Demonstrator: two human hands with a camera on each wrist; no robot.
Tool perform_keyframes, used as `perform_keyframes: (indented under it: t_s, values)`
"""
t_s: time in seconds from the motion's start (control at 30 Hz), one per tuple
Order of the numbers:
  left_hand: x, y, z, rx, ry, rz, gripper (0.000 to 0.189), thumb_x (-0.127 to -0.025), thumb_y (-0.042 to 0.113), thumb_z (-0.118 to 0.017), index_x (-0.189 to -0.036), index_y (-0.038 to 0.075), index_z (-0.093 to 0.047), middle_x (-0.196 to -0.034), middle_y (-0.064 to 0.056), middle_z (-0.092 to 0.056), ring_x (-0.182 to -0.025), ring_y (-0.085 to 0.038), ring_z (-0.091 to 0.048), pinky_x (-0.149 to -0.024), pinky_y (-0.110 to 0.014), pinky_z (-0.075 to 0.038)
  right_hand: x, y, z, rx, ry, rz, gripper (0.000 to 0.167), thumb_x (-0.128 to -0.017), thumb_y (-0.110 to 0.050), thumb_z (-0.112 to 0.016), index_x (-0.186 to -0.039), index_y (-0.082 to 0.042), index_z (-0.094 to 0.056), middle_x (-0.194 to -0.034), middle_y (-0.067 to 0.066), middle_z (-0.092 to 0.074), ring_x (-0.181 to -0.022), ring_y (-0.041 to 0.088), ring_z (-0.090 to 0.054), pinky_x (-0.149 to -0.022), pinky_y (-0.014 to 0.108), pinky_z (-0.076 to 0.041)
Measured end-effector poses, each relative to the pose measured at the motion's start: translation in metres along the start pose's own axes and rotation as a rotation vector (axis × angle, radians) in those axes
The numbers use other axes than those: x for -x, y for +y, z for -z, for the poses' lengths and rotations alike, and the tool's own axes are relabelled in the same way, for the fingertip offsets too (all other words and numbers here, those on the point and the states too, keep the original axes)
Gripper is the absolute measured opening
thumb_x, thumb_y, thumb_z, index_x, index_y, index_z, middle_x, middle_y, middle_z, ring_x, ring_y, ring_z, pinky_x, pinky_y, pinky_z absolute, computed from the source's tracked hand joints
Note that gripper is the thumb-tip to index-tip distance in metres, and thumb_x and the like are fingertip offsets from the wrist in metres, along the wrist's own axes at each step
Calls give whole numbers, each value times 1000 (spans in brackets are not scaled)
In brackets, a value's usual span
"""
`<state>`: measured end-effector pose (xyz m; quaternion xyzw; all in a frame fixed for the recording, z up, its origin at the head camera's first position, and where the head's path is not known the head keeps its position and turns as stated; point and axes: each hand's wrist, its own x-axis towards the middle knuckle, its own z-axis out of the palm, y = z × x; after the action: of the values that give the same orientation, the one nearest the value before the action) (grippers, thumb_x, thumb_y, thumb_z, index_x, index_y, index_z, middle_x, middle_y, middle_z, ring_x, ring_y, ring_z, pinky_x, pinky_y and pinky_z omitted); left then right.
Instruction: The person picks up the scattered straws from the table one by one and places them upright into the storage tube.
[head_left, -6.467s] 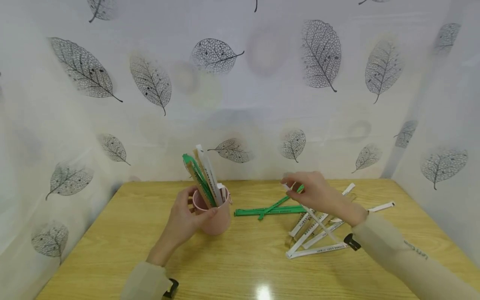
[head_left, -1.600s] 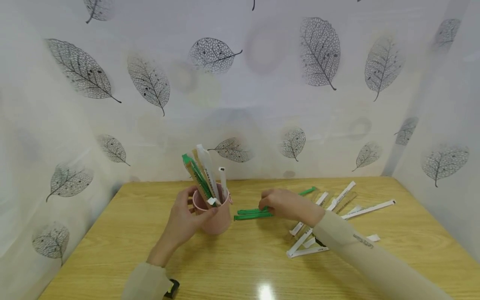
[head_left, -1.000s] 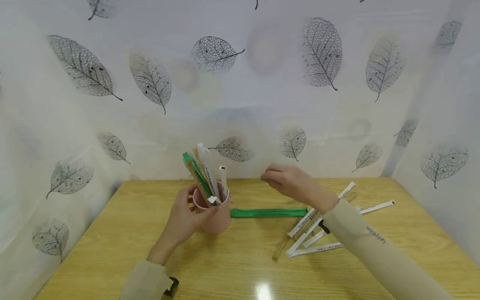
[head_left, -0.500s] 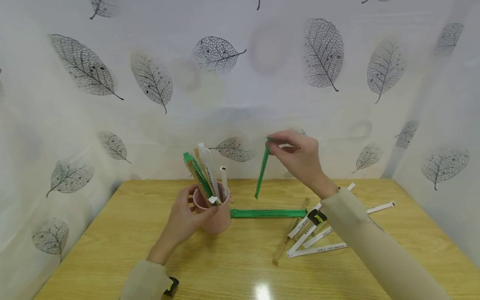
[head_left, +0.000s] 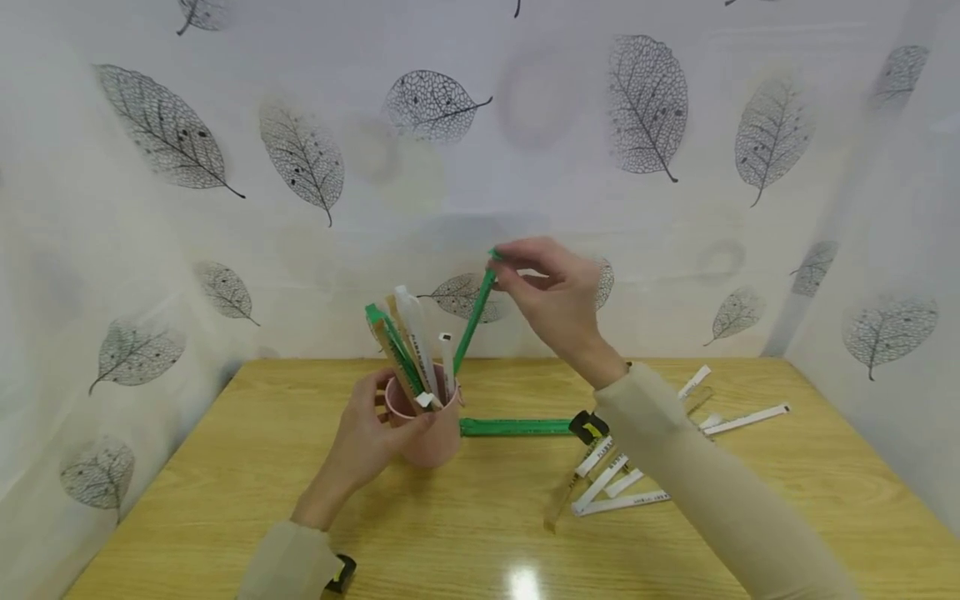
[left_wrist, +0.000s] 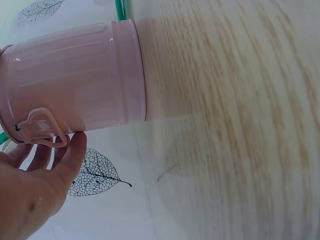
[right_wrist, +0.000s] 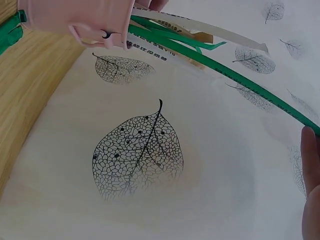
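My left hand (head_left: 367,442) grips a pink metal pail (head_left: 431,446) standing on the table, thumb across its front and fingers round its side. Several green, brown and white wrapped straws (head_left: 408,354) lean inside the pail. Above and right of it, my right hand (head_left: 555,296) pinches a green wrapped straw (head_left: 477,310) near its top end. That straw slants down to the left, its lower end at the pail's mouth. In the right wrist view the same green straw (right_wrist: 240,82) runs from the pail (right_wrist: 82,22) to the fingertips. The left wrist view shows the pail's side handle (left_wrist: 47,122).
Green wrapped straws (head_left: 517,427) lie flat right of the pail. Beyond them, a loose pile of white straws (head_left: 622,502) and brown straws (head_left: 561,500) spreads partly beneath my right forearm. A leaf-patterned curtain (head_left: 525,192) hangs behind the wooden table (head_left: 420,542).
My right hand has lifted the green straw off the table and carried it left to the pail. A white straw it held earlier is no longer in it. My left hand stays put.
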<state>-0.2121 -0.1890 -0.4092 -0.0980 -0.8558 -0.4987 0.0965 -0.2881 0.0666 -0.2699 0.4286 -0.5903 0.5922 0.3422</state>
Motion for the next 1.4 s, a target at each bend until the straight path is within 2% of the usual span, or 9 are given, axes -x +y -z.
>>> perform_keyframes:
  t_s: [0.1,0.3,0.5,0.7,0.97,1.1,1.23,1.3,1.4]
  values:
    - [-1,0,0,-1,-8,-3,83,-88,38,-82,-152,10,-37,-148,-14,-43,-126,-30,-50,-104,-48,-51,1,0,-8,35,-67,28,17,-84,18,-72,-100,15,-71,-97,29,-72,-89,6,-74,-70,31,-63]
    - [-1,1,2,-7,2,-7,82,-89,37,-81,-152,10,-36,-148,-14,-43,-126,-30,-51,-103,-49,-51,13,7,-22,150,-216,87,17,-84,12,-75,-101,9,-75,-98,22,-76,-81,27,-77,-69,23,-62]
    - [0,1,1,-20,13,6,81,-88,34,-82,-151,8,-38,-149,-15,-42,-123,-32,-53,-100,-48,-52,37,19,-27,196,-305,78,16,-84,10,-76,-100,6,-77,-97,18,-77,-79,25,-76,-67,18,-60]
    - [-1,2,1,-18,26,2,81,-87,31,-83,-150,6,-39,-147,-16,-44,-121,-31,-53,-98,-46,-53,54,29,-30,190,-357,47,16,-86,9,-75,-102,5,-77,-98,18,-77,-82,24,-77,-68,16,-59]
    - [0,1,1,-16,25,-7,83,-87,31,-84,-152,7,-38,-148,-15,-43,-121,-30,-52,-99,-47,-53,60,31,-31,167,-353,-18,25,-87,9,-75,-112,7,-72,-103,20,-76,-84,27,-77,-69,20,-60]
    - [0,1,1,-11,22,-3,84,-87,31,-84,-152,7,-37,-148,-15,-42,-121,-30,-52,-99,-48,-52,63,31,-26,174,-355,-28,34,-85,9,-76,-119,7,-69,-104,21,-76,-84,29,-77,-69,23,-62]
    - [0,1,1,-11,19,1,84,-86,31,-84,-152,8,-37,-148,-15,-42,-122,-31,-51,-100,-48,-52,67,29,-11,188,-379,-33,38,-84,9,-77,-121,4,-69,-107,20,-76,-85,28,-77,-70,26,-63]
    - [0,2,1,-15,20,5,84,-87,32,-84,-152,7,-37,-148,-15,-42,-123,-31,-52,-100,-48,-52,70,26,0,204,-413,-52,35,-85,8,-76,-119,3,-70,-108,19,-76,-87,27,-77,-71,25,-62]
    - [1,3,1,-34,20,17,83,-87,34,-83,-151,6,-38,-147,-16,-43,-124,-33,-53,-99,-49,-53,79,22,24,248,-510,-106,27,-87,7,-74,-114,2,-72,-107,16,-76,-88,24,-76,-72,23,-62]
